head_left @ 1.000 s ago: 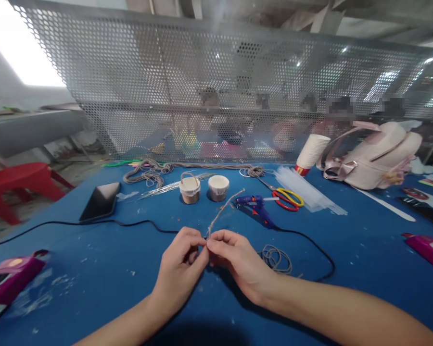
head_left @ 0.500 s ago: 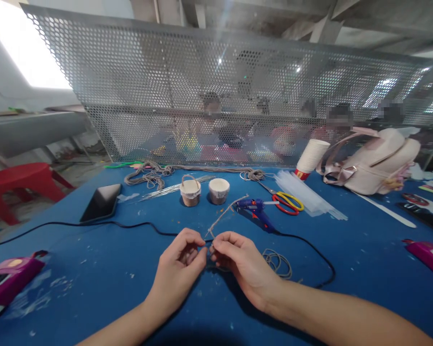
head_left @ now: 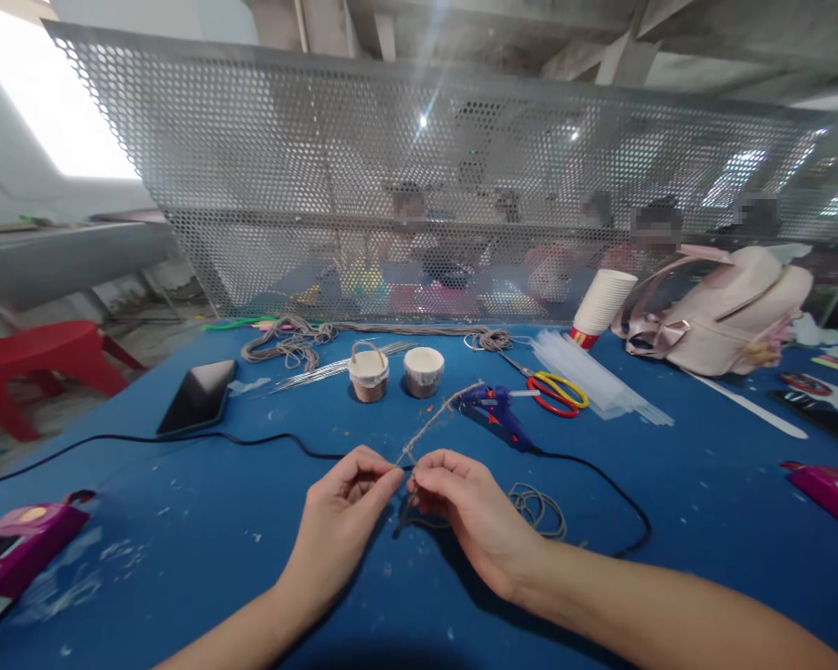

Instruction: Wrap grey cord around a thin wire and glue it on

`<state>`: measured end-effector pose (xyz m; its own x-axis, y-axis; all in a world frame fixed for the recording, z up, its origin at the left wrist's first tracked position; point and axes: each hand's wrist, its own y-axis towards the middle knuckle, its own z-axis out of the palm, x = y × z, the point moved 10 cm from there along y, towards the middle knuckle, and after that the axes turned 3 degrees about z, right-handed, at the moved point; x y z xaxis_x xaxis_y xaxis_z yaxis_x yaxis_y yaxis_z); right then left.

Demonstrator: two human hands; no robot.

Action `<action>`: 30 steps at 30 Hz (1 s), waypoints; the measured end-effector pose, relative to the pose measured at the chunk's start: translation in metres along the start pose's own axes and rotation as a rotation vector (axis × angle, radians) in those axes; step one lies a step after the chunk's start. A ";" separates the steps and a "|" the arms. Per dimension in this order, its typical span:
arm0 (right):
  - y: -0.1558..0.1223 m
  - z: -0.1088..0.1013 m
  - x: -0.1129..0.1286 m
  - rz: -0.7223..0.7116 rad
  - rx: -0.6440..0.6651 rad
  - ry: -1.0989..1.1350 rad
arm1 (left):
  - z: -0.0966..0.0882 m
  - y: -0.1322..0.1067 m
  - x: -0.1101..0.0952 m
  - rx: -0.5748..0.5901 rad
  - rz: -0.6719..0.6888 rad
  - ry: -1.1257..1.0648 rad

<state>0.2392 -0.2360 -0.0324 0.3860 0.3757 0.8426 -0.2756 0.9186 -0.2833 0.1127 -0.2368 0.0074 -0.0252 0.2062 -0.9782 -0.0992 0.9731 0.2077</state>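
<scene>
A thin stick-like length wrapped in grey-brown cord (head_left: 434,419) rises from between my hands toward the glue gun. My left hand (head_left: 349,507) pinches a thin strand at its lower end between thumb and forefinger. My right hand (head_left: 461,512) has its fingers closed on the grey cord, whose dark loose end hangs below the fingertips. More of this cord lies in a loose coil (head_left: 537,512) beside the right wrist. Beyond the hands, a blue glue gun (head_left: 493,405) lies on its side. Two small cups with white tops, one with a handle (head_left: 369,372) and one plain (head_left: 423,372), stand behind.
The blue table (head_left: 202,577) holds a phone (head_left: 196,395), scissors (head_left: 559,394), translucent glue sticks (head_left: 593,381), stacked paper cups (head_left: 604,302) and a pale backpack (head_left: 726,312). A black cable (head_left: 251,437) crosses it. A perforated metal screen (head_left: 265,186) stands behind, people beyond it.
My left thumb and forefinger have come together on the thin strand. The cord's loose end now shows hanging below my right fingertips. My right hand has barely moved.
</scene>
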 end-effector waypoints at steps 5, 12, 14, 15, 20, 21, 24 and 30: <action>0.004 0.004 -0.003 0.016 0.053 0.061 | 0.007 -0.004 0.007 0.065 -0.087 -0.033; 0.006 0.004 -0.004 0.046 0.060 0.041 | 0.012 -0.008 0.015 0.127 -0.132 0.018; 0.005 0.005 -0.002 0.026 0.064 0.025 | 0.012 -0.007 0.017 0.140 -0.134 0.028; 0.005 0.005 -0.001 0.016 0.066 0.015 | 0.012 -0.007 0.019 0.147 -0.141 0.028; 0.002 0.003 0.004 -0.018 0.054 -0.029 | 0.012 -0.007 0.020 0.144 -0.160 0.015; 0.002 0.003 0.005 -0.022 0.052 -0.038 | 0.012 -0.006 0.018 0.139 -0.151 0.015; 0.001 0.003 0.006 -0.031 0.046 -0.053 | 0.011 -0.005 0.015 0.126 -0.134 0.012; 0.004 0.001 0.003 -0.026 0.043 -0.069 | 0.014 -0.007 0.018 0.170 -0.156 0.028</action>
<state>0.2387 -0.2315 -0.0308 0.3322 0.3415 0.8792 -0.3046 0.9211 -0.2426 0.1268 -0.2379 -0.0120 -0.0508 0.0518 -0.9974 0.0646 0.9967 0.0485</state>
